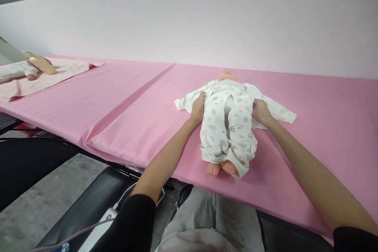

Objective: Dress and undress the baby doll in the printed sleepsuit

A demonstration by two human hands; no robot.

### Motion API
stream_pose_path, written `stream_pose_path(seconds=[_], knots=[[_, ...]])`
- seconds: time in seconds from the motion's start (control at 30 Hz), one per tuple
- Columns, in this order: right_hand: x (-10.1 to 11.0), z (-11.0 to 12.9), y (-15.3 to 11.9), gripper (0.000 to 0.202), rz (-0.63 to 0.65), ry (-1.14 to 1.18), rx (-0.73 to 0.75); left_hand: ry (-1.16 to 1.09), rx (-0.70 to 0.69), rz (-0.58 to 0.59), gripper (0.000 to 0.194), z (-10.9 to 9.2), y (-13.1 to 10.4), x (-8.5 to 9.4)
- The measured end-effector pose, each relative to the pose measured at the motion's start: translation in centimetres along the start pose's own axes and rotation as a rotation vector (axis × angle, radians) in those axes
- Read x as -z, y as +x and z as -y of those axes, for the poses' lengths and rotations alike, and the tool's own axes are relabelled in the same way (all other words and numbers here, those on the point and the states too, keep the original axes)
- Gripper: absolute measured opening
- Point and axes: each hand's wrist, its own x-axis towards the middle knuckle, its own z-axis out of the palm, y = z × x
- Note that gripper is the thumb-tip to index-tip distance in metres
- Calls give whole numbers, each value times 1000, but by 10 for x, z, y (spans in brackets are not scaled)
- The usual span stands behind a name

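Doll (228, 75), one: lay face-up, right of frame centre. Patterned trousers (214, 126): covered both legs, feet (213, 169) protruding. Left hand (197, 108), right hand (260, 111): each gripped a trouser side. Matching top (277, 109): spread beneath, sleeves flat, apparently not yet worn.

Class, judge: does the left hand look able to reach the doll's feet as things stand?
Probably yes: from beside the trousers, the left hand has a free path over the pink cloth to the feet.

Both hands, left (198, 108) and right (261, 111), at the sides of patterned pants (214, 120) on a doll (227, 74).
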Motion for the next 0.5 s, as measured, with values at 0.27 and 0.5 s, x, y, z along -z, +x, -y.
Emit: stream_pose_path(seconds=[0.27, 0.5], knots=[[9, -13, 3, 4, 135, 399, -234, -68, -94, 86, 26, 15, 17, 3], [9, -24, 1, 11, 254, 799, -396, -254, 104, 129, 16, 23, 25, -2]])
